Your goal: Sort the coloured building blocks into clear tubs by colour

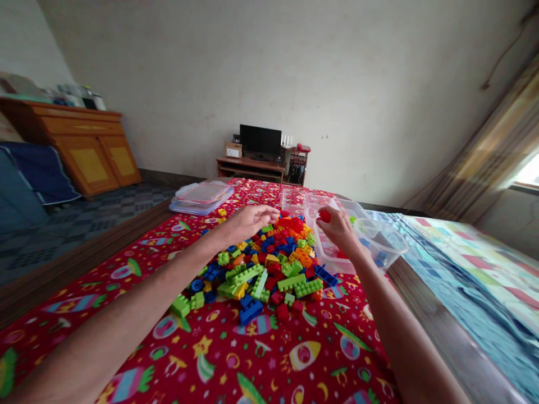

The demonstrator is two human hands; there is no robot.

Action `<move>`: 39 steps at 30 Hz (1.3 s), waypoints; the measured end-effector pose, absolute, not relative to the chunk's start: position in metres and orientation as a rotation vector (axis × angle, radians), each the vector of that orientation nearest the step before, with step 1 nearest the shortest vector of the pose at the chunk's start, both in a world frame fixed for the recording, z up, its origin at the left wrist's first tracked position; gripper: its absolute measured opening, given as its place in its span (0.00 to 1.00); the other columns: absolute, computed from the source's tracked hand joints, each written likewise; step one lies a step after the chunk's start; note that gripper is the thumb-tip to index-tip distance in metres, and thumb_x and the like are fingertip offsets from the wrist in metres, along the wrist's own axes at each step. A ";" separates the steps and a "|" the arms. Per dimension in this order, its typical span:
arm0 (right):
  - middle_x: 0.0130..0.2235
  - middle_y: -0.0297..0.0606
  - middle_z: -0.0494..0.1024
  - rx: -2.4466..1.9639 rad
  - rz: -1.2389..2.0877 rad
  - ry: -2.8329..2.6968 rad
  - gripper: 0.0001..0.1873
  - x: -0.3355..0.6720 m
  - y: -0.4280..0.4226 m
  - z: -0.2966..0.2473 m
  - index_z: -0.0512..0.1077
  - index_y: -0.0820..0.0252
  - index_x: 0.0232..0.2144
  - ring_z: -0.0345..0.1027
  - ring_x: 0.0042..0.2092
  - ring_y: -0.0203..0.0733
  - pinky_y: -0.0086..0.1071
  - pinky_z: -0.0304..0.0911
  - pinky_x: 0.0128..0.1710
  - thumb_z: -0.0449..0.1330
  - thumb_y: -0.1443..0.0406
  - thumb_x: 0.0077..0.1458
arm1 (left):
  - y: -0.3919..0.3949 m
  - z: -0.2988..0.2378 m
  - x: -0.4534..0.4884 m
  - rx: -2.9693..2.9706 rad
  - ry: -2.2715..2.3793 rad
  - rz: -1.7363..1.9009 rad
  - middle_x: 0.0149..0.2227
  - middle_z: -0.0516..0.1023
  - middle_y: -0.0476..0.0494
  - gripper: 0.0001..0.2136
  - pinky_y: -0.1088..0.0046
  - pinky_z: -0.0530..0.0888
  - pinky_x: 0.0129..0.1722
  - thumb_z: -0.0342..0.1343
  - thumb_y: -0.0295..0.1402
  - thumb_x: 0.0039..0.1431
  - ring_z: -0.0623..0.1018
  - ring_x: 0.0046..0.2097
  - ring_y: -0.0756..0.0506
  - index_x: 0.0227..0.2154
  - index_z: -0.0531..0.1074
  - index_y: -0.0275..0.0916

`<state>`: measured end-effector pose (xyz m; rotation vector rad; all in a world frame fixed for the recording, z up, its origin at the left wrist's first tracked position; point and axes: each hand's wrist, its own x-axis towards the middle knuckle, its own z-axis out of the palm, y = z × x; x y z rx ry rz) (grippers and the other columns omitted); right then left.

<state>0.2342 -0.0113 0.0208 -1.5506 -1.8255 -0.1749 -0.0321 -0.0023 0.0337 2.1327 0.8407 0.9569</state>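
A heap of toy building bricks (269,261) in red, blue, green, yellow and orange lies on the red patterned cloth. My left hand (251,220) hovers over the far left part of the heap, its fingers stretched out and pointing right; nothing is clearly held in it. Between the thumb and fingers of my right hand (340,227) is a red toy brick (324,216). That hand is above a clear plastic box (337,265) standing to the right of the heap. A few red bricks show in the box, partly hidden by my right hand and forearm.
Beside that box is another clear container (393,241) with some blue pieces. Stacked plastic lids (202,197) lie at the far left of the cloth (202,336). A bed (475,269) adjoins on the right. Beyond stand a desk with a monitor (260,140) and a wooden cabinet (86,148).
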 end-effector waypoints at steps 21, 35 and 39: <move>0.40 0.46 0.80 -1.874 -0.248 -1.949 0.18 0.251 -0.011 0.014 0.73 0.63 0.47 0.72 0.43 0.44 0.32 0.62 0.41 0.50 0.64 0.59 | -0.085 -0.014 0.024 3.461 0.548 0.409 0.54 0.71 0.45 0.10 0.49 0.46 0.66 0.50 0.33 0.63 0.59 0.65 0.37 0.44 0.73 0.43; 0.33 0.44 0.79 -1.758 -0.222 -2.124 0.15 0.217 -0.019 0.017 0.76 0.62 0.37 0.69 0.33 0.38 0.28 0.53 0.30 0.50 0.68 0.58 | 0.017 -0.002 -0.037 3.091 1.006 0.709 0.48 0.76 0.39 0.15 0.63 0.68 0.55 0.48 0.41 0.64 0.74 0.52 0.42 0.41 0.75 0.38; 0.26 0.40 0.75 -1.684 -0.247 -2.188 0.14 0.204 -0.025 0.018 0.74 0.62 0.30 0.59 0.26 0.34 0.29 0.47 0.27 0.49 0.70 0.57 | 0.034 0.002 -0.056 3.027 1.090 0.704 0.42 0.79 0.39 0.16 0.67 0.72 0.48 0.46 0.41 0.65 0.77 0.45 0.43 0.38 0.76 0.36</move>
